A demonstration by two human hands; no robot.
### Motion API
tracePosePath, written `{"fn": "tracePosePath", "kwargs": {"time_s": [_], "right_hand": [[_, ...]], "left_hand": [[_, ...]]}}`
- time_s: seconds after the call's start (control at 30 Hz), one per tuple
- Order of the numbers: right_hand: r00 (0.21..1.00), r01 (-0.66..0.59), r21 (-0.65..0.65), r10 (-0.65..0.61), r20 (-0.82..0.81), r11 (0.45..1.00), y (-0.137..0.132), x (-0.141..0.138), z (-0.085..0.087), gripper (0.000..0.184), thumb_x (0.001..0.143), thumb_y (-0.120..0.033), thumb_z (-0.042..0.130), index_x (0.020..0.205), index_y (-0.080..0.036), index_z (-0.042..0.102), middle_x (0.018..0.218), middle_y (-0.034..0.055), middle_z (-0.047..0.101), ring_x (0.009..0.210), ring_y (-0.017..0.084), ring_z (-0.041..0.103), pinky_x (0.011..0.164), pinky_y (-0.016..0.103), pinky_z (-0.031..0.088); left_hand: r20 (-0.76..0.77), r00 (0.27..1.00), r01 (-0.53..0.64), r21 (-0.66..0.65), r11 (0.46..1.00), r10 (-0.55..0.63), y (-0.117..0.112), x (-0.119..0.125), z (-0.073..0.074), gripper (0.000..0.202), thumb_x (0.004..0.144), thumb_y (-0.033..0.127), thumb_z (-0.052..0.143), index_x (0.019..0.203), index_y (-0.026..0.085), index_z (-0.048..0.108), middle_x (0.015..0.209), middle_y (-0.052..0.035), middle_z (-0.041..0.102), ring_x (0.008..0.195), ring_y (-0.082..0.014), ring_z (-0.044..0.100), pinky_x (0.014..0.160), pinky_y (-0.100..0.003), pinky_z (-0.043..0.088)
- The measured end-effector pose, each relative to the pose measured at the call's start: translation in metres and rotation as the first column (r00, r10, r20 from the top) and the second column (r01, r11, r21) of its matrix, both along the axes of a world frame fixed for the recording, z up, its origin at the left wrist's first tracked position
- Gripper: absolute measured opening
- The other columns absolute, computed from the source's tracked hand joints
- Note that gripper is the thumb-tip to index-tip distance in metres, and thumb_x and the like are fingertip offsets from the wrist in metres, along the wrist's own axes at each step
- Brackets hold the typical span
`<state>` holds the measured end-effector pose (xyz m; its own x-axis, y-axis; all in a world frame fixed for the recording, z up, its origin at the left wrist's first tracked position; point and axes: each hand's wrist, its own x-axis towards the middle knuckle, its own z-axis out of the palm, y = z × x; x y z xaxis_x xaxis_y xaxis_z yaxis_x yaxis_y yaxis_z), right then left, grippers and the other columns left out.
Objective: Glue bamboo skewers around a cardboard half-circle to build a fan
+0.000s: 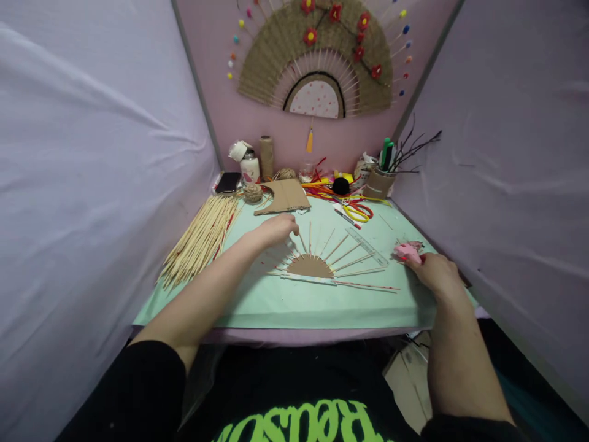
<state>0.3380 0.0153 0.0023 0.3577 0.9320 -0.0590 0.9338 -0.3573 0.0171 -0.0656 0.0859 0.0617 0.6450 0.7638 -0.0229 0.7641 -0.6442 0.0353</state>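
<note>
A brown cardboard half-disc (310, 266) lies flat on the table, with thin wooden sticks fanning out from its curved edge. My left hand (281, 229) is over the fan's upper left, fingers bent and pinched at the outer end of one stick (302, 243); the fingertips are partly hidden. At the right, my right hand (439, 273) is closed around a pink hot glue gun (407, 250), which rests low by the table's right side. A white strip (308, 280) runs along the half-disc's straight edge, and red-marked sticks (368, 286) lie to its right.
A big pile of sticks (200, 242) lies at the left. Behind are cut cardboard (289, 195), a twine ball (253, 193), scissors (358, 212), a marker (348, 219) and a clear ruler (367, 247). A decorated fan (262, 67) hangs on the back wall; fabric walls flank both sides.
</note>
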Motion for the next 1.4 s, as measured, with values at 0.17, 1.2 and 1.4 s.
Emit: {"fn": "tracePosePath", "kwargs": {"time_s": [0.17,1.2,1.4], "right_hand": [[0.979,0.051,0.151,-0.020,-0.203,0.987,-0.017,-0.011,0.022,0.051,0.093,-0.054,0.041,0.097,-0.012,0.070,0.095,0.0241,0.069,0.093,0.035,0.066,0.078,0.042,0.047],[0.209,-0.366,0.223,0.313,-0.927,0.903,-0.050,-0.174,0.022,0.054,0.089,-0.069,0.044,0.085,-0.018,0.058,0.064,0.0003,0.057,0.056,0.015,0.053,0.058,0.029,0.042],[0.332,-0.386,0.226,0.363,-0.870,0.894,-0.049,-0.178,0.024,0.054,0.092,-0.069,0.036,0.083,-0.019,0.056,0.062,0.0011,0.058,0.055,0.016,0.055,0.059,0.030,0.044]], "left_hand": [[-0.076,0.994,0.078,-0.024,0.997,-0.080,0.013,-0.001,-0.016,0.034,0.080,0.009,0.056,0.104,0.022,0.075,0.111,-0.0085,0.067,0.101,-0.0217,0.061,0.078,-0.028,0.044],[0.698,0.716,-0.350,0.397,0.849,-0.031,-0.026,-0.031,-0.027,0.011,0.092,0.015,0.049,0.087,0.019,0.058,0.086,-0.0060,0.065,0.083,-0.0189,0.059,0.077,-0.030,0.046],[0.714,0.700,-0.359,0.365,0.859,-0.011,-0.023,-0.037,-0.036,0.010,0.092,0.016,0.050,0.088,0.019,0.058,0.086,-0.0056,0.065,0.082,-0.0187,0.058,0.078,-0.031,0.046]]}}
